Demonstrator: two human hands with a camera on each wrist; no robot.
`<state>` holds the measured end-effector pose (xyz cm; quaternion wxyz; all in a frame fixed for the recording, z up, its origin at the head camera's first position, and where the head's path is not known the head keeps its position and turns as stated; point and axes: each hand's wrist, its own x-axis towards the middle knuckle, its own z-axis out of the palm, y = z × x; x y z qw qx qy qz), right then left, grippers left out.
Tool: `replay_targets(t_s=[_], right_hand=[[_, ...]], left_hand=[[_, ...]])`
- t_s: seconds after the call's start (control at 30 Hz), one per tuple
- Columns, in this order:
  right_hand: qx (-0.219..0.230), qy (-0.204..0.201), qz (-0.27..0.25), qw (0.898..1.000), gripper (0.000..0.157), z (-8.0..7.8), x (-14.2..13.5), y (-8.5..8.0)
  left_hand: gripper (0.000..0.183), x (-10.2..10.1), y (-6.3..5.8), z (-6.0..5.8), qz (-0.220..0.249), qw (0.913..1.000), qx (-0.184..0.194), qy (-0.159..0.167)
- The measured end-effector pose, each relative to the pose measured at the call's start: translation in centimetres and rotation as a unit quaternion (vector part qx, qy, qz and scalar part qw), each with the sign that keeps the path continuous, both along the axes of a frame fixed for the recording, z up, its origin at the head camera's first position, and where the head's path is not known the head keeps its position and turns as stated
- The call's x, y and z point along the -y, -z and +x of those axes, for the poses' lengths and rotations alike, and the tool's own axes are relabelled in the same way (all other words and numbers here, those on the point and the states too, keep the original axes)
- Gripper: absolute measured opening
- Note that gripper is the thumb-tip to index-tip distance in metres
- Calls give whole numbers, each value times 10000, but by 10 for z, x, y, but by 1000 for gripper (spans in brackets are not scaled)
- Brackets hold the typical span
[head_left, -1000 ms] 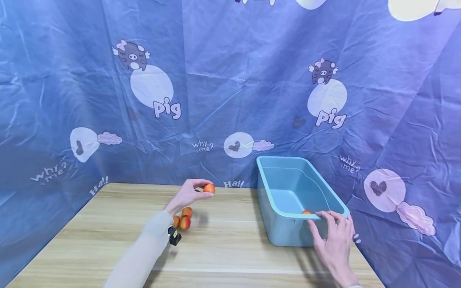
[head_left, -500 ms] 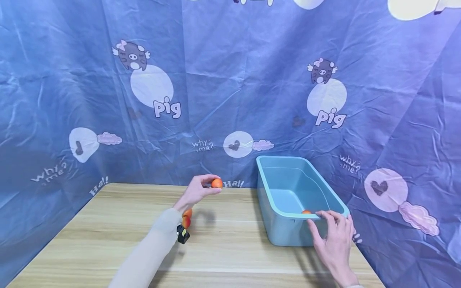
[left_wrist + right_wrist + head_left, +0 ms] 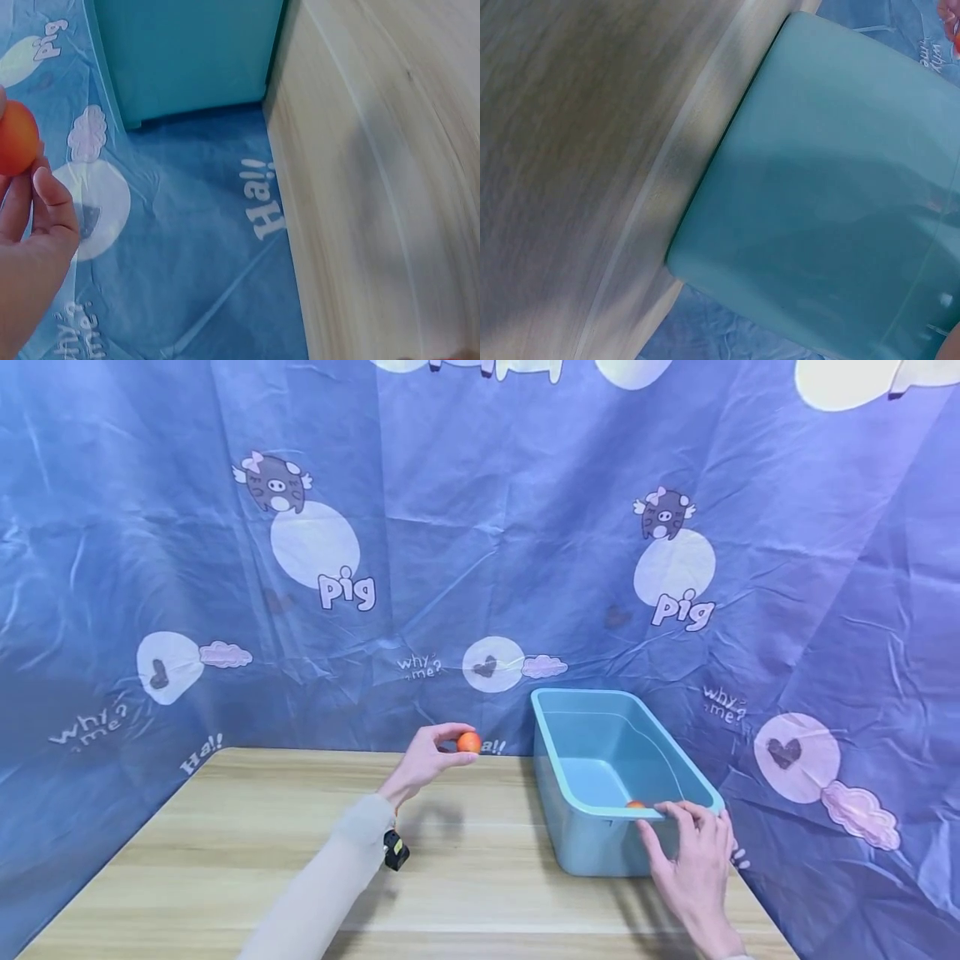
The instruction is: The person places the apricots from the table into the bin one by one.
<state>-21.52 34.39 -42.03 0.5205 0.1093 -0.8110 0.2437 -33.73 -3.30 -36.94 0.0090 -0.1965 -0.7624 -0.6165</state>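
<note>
My left hand (image 3: 423, 760) pinches a small orange-red fruit (image 3: 468, 742), round and smooth like an apricot, between thumb and fingertips above the table's far part. The left wrist view shows the same fruit (image 3: 16, 139) cut off by the frame's edge. A light-blue plastic bin (image 3: 551, 760) stands to the right, and my right hand (image 3: 693, 864) holds its near rim, fingers over the edge and thumb against the outer wall. Inside the bin, just behind that rim, the top of another orange fruit (image 3: 636, 804) shows.
The wooden table (image 3: 225, 843) ends at a blue patterned cloth (image 3: 435, 527) hanging behind and at the sides. A black wrist camera (image 3: 396, 850) sits under my left sleeve (image 3: 337, 868). That arm covers the spot where several fruits lay on the table.
My left hand has moved right toward the bin, carrying the fruit. Its arm now covers the fruits on the table. My right hand stays on the bin's rim.
</note>
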Motion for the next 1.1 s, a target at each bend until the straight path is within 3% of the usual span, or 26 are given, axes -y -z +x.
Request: replay_targets(t_s=[0.2, 0.43, 0.83, 1.1], right_hand=[[-246, -37, -51, 9997, 62, -1, 0, 0], [-194, -33, -18, 9998, 62, 0, 2, 2], [17, -13, 27, 10000, 63, 2, 1, 1], [-190, -72, -61, 9998, 63, 0, 2, 1]], left_hand=[[44, -22, 0, -1, 241, 9995, -209, 79], [46, -46, 0, -2, 635, 9975, -299, -44], [39, -81, -4, 0, 656, 9969, -415, 84], [43, -107, -6, 9, 753, 9960, -454, 175]])
